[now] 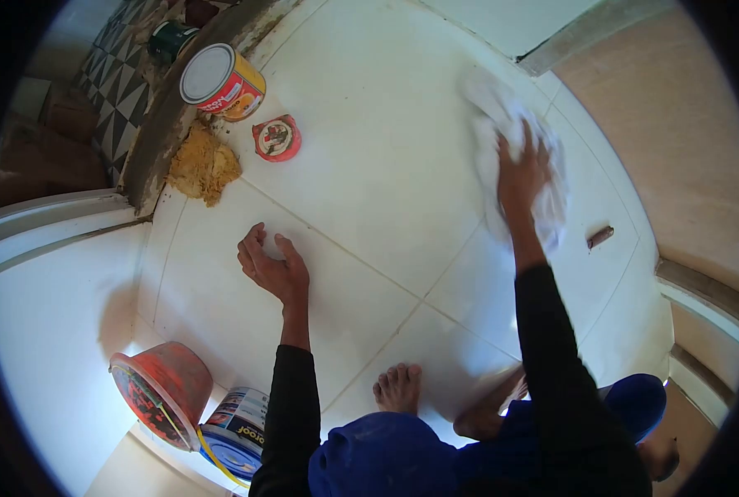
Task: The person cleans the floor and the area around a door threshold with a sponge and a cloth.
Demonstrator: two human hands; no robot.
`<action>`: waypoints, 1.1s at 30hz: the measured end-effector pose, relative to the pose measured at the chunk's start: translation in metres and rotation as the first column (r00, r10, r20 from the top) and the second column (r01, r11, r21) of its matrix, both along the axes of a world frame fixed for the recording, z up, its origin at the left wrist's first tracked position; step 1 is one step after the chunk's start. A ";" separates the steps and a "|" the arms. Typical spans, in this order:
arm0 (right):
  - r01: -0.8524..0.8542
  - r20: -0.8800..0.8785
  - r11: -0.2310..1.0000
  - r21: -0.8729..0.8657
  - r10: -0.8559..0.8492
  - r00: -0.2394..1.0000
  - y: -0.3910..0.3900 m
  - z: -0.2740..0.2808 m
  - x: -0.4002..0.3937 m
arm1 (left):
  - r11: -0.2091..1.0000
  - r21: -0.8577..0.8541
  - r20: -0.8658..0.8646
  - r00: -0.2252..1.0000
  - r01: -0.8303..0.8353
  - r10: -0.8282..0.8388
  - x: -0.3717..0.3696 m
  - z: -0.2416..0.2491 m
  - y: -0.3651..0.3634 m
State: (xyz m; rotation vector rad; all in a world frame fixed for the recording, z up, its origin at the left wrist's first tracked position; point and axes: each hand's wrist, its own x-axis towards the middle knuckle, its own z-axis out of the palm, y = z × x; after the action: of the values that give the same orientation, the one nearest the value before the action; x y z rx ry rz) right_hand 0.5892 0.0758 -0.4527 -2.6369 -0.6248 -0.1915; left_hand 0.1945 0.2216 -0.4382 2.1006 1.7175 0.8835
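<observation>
A rumpled white cloth (487, 145) lies on the tiled floor at the right, partly smeared by motion. My right hand (522, 178) is pressed onto it from above, fingers spread and stretched forward. Over the floor left of centre, my left hand (276, 267) holds nothing; its fingers are apart and loosely bent. Beyond it are a round red-rimmed lid (276, 138), smeared brown in the middle, and a yellowish, ragged clump (202, 164). A red and yellow tin (235, 89) with a pale top stands behind these.
A reddish bucket (175, 377) and a blue-lidded tub (241, 422) stand at the lower left by the wall. One dark green tin (170, 40) is past the doorway sill. A small brown piece (600, 237) lies right of the cloth. My bare foot (398, 388) is on the tiles.
</observation>
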 end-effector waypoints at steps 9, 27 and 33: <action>-0.283 -0.091 0.959 -0.016 0.281 0.955 0.079 0.031 -0.153 | 1.000 0.005 -0.097 0.995 -0.005 0.006 0.006 0.006 0.004; 0.067 0.084 0.996 -0.059 -0.062 0.995 -0.015 -0.005 0.106 | 0.994 0.052 -0.105 0.991 0.093 -0.087 -0.003 -0.003 0.003; 0.093 0.030 0.994 -0.059 -0.092 0.995 -0.121 0.007 0.006 | 1.000 0.009 -0.171 0.985 0.007 -0.005 0.003 0.000 0.001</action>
State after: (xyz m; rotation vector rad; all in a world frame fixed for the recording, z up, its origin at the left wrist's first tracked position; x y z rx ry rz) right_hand 0.5951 -0.0451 -0.4461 -2.7283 -0.5252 -0.2395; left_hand 0.1971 0.2231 -0.4386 2.2447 1.7905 0.7303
